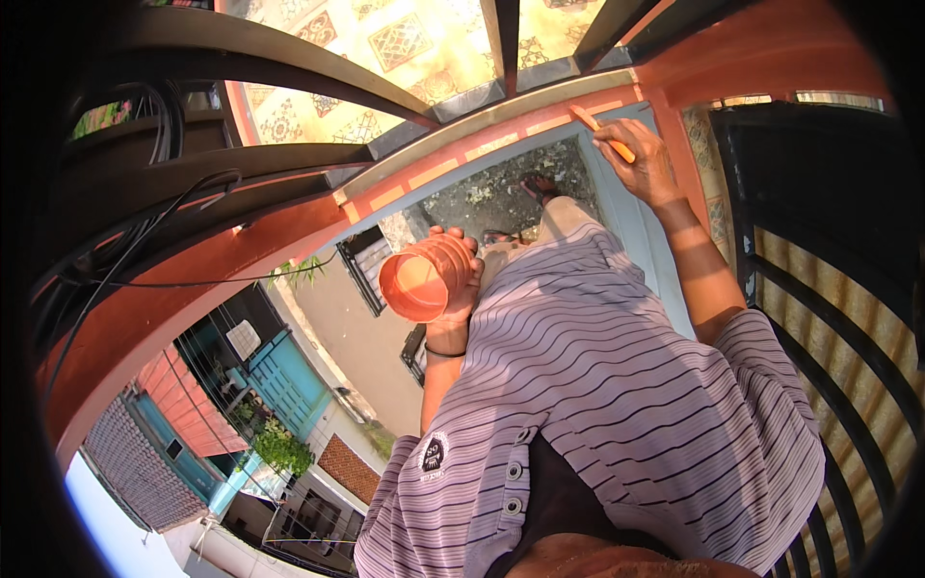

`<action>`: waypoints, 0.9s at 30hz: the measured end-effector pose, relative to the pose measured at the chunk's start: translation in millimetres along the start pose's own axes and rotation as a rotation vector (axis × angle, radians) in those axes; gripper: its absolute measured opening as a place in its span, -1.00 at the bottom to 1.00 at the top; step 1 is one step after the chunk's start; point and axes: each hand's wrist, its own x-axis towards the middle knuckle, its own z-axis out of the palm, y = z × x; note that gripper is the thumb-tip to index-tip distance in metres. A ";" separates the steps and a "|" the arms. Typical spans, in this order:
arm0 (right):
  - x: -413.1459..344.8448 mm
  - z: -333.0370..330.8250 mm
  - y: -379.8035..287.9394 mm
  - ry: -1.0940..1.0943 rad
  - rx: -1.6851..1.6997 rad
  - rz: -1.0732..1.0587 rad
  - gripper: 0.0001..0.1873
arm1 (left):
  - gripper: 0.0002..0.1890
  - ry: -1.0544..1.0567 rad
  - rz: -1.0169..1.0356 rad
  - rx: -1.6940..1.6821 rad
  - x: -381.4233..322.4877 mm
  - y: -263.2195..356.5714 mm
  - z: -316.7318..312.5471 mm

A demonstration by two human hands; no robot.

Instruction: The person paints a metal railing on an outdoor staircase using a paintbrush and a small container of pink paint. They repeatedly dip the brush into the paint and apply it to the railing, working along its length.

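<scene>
A ribbed plastic cup, coated in orange-red paint, is gripped from behind by my left hand. Its open mouth faces up toward me, and sunlit orange paint shows inside. My right hand holds a paintbrush by its yellow-orange handle. The brush's orange-stained tip lies at or close to the orange-painted ledge, near its right-hand corner; I cannot tell whether it touches. Dark bars rise along that ledge.
Dark railings and loose black cables cross the left side. Patterned tiles cover the floor beyond the bars. A black metal gate stands at right. My sandalled foot is on rough ground. Neighbouring houses appear lower left.
</scene>
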 end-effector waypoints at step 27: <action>7.1 36.9 -8.4 0.112 -0.387 0.054 -0.81 | -0.44 0.001 0.081 0.040 -16.7 13.4 -7.1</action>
